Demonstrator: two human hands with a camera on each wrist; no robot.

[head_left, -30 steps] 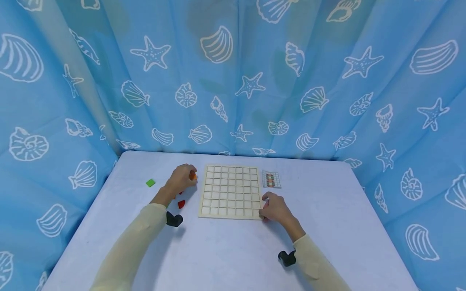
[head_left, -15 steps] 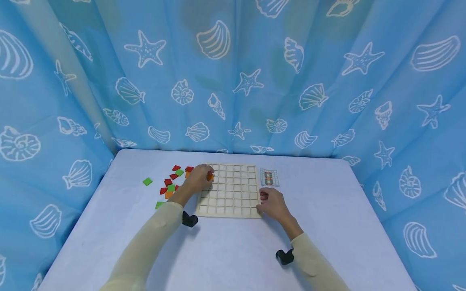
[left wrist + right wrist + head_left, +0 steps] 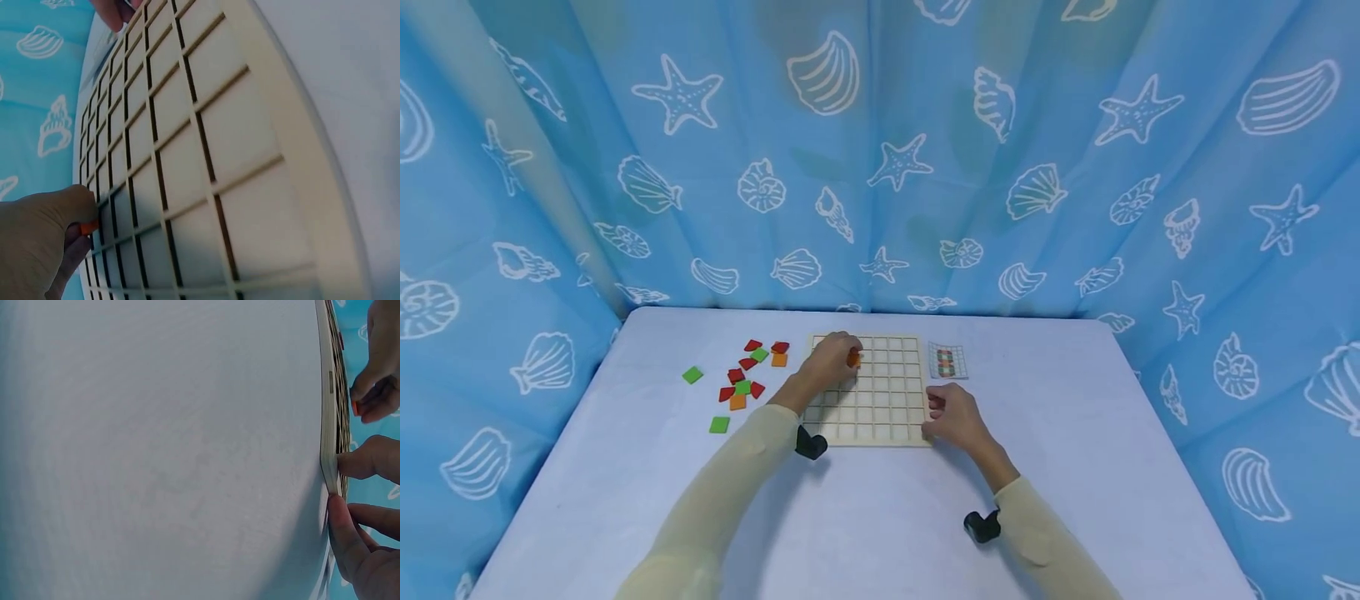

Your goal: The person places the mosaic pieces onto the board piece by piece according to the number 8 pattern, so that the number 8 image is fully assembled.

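A pale wooden grid board [image 3: 888, 398] with square cells lies on the table. My left hand [image 3: 832, 357] pinches a small orange tile [image 3: 853, 358] over the far part of the grid, left of its middle. In the left wrist view the orange tile [image 3: 89, 227] peeks out between thumb and finger, close over the cells. My right hand [image 3: 957, 417] holds the board's near right corner. The right wrist view has that hand's thumb [image 3: 369, 457] on the frame and a finger [image 3: 342, 519] against the corner's side.
Left of the board lie scattered red, green and orange pieces, among them a green square [image 3: 719, 425], an orange square [image 3: 779, 360] and a red piece [image 3: 727, 393]. A card [image 3: 948, 362] with a printed grid pattern sits beyond the right hand. A blue shell-print curtain [image 3: 880, 208] hangs behind the table.
My left hand has carried the orange tile rightward from beside the board to over its cells, uncovering the loose pieces. My right hand stays at the corner. The head view has shifted slightly.
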